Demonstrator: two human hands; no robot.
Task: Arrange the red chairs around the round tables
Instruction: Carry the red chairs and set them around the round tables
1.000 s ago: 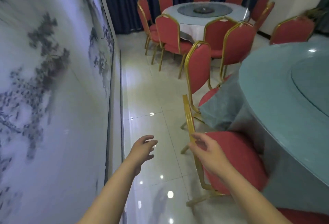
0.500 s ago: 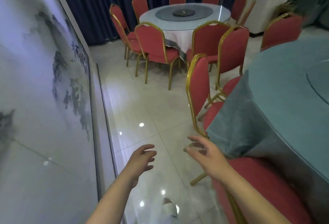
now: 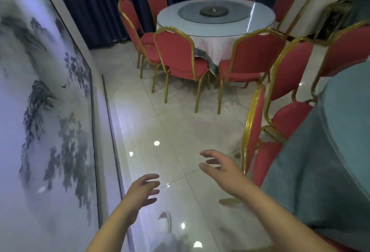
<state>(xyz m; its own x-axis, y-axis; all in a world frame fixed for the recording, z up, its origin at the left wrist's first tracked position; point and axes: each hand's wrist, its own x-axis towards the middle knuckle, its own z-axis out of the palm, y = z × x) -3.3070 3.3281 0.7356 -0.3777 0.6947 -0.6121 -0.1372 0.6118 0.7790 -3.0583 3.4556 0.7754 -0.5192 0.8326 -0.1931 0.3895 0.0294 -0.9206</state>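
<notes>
A round table with a teal cloth (image 3: 324,163) fills the right side. A red chair with a gold frame (image 3: 255,131) stands edge-on against it, seat tucked under the cloth. My right hand (image 3: 222,169) hovers just left of that chair's back, fingers spread, holding nothing. My left hand (image 3: 143,189) hangs over the floor, fingers loosely spread, empty. Behind the first chair stands a second red chair (image 3: 290,83), also at the teal table. A far round table with a white cloth (image 3: 216,21) has several red chairs around it, the nearest two (image 3: 176,55) (image 3: 254,57) facing away from me.
A long wall panel with an ink landscape (image 3: 44,111) runs along the left. Glossy white floor tiles (image 3: 170,131) form an aisle between wall and tables. Dark blue curtains (image 3: 100,1) hang at the back. Another red chair (image 3: 348,51) stands at the far right.
I have moved forward along the aisle, past the chair my right hand was touching. My right hand now hangs free beside the following chair. The far table looks closer.
</notes>
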